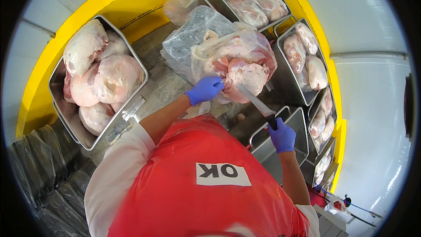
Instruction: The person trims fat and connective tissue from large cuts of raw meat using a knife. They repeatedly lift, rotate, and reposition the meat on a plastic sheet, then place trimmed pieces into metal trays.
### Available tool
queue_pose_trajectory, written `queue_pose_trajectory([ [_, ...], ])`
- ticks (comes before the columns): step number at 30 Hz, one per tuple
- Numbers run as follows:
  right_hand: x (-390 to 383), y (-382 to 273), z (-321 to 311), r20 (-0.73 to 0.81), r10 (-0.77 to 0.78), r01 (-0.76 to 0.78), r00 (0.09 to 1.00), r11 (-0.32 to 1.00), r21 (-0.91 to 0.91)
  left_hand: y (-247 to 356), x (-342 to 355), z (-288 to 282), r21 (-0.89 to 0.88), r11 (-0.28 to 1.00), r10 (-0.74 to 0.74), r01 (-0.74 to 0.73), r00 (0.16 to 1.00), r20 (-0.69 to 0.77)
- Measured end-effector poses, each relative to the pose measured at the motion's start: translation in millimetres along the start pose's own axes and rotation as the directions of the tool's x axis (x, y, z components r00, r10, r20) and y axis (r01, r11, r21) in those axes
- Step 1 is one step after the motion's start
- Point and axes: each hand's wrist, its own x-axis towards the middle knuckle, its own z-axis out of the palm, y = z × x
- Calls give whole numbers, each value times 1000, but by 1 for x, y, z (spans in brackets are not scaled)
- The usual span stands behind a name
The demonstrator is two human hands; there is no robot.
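Note:
A large cut of raw meat (247, 77) lies in front of me, pale fat and pink flesh showing, partly inside a clear plastic bag (193, 30). In a blue glove, my left hand (205, 90) is closed at the meat's left edge; whether it pinches meat or bag is hidden by the fingers. My right hand (281, 136), also gloved in blue, grips the black handle of a knife (258, 104). The blade points up and left, its tip at the lower face of the meat.
At the left, a metal bin (141, 88) holds several big pieces of meat. Metal bins of bagged meat (316, 72) line the yellow wall (320, 30) at right, and another (219, 4) stands at the back. An inner metal bin (280, 156) sits beside my right forearm.

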Motion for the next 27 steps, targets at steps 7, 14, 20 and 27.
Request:
queue_pose_trajectory([
  [7, -49, 0, -20, -70, -21, 37, 997, 972, 230, -7, -20, -20, 104, 986, -132, 132, 991, -7],
  [14, -69, -39, -64, -132, -164, 181, 977, 975, 130, 1, -10, -48, 238, 964, -168, 116, 963, 209],
  [20, -77, -77, -85, -104, -184, 168, 977, 975, -146, -31, 13, -87, 64, 986, -139, 154, 971, -194],
  [27, -83, -111, -101, -64, -116, 92, 991, 950, -297, -55, 44, -82, 48, 987, -150, 155, 985, -90],
])
